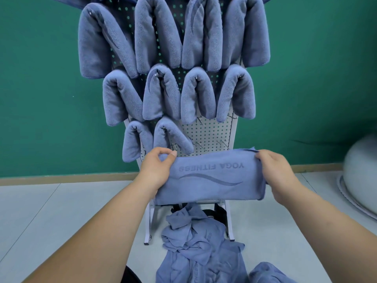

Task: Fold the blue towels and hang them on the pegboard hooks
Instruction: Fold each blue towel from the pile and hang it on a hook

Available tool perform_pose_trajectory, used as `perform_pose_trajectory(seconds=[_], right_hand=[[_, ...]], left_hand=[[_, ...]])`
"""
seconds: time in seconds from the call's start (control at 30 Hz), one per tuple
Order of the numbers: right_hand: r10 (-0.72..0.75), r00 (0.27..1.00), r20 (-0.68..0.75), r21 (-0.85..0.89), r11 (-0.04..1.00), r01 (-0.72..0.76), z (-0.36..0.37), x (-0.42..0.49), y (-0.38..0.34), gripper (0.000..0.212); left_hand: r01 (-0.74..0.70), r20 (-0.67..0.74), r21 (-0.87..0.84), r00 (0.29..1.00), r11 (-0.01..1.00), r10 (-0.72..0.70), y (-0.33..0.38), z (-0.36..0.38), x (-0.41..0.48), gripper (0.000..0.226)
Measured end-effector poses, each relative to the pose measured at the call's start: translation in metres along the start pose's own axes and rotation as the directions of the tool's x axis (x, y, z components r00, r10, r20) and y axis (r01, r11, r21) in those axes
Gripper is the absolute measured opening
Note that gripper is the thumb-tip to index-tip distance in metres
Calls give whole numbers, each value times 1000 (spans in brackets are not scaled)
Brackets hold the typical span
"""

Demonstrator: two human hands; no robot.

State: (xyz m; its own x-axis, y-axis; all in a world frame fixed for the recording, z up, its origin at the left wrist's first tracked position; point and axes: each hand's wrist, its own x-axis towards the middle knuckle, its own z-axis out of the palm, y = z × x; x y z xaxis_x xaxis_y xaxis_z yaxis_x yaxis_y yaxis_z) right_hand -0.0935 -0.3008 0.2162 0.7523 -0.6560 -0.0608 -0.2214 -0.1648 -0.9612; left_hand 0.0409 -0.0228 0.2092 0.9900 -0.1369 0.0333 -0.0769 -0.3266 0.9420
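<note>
Folded towel (210,178) held in the air in front of the pegboard (206,135), low centre of view. Left hand (158,168) pinches the 9 o'clock end, thumb over curled fingers. Right hand (273,172) grips the 3 o'clock end, fingers wrapped round the edge.

Long axis runs 9 to 3 o'clock, about level, with the 3 o'clock end a touch higher. It is folded to a flat band. The "YOGA FITNESS" print faces the wearer and reads upside down, its top toward 6 o'clock.

Step in hand, by my reading: fold done, hanging next. Bare hooks (199,147) sit just at 12 o'clock of the towel, right of the lowest hung towels (161,94). To do it well: keep both ends taut, centre the band over one hook, and let equal halves drop so it matches the rows above.

Loose pile (195,242) lies on the floor at 6 o'clock, so more towels are left to do.
</note>
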Motion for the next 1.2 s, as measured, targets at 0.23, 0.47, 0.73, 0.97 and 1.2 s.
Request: perform_pose_trajectory(seconds=[0.23,0.47,0.73,0.97,1.2], right_hand=[[122,992,33,17,992,-122,-9,9,10,22],[207,932,298,114,961,-250,-23,6,9,29],[87,996,-6,99,991,-86,-21,10,11,35],[-41,998,-41,128,991,46,-23,12,6,27],[-96,994,-52,199,974,105,-29,19,5,28]], left_hand=[[180,47,-277,984,944,-174,0,1,3,30],[264,150,-316,962,911,-226,-2,-8,5,50],[78,-17,5,997,997,-78,-11,-4,3,43],[123,51,-138,992,983,-117,-6,-3,2,34],[204,221,-269,964,941,-146,0,-5,0,20]])
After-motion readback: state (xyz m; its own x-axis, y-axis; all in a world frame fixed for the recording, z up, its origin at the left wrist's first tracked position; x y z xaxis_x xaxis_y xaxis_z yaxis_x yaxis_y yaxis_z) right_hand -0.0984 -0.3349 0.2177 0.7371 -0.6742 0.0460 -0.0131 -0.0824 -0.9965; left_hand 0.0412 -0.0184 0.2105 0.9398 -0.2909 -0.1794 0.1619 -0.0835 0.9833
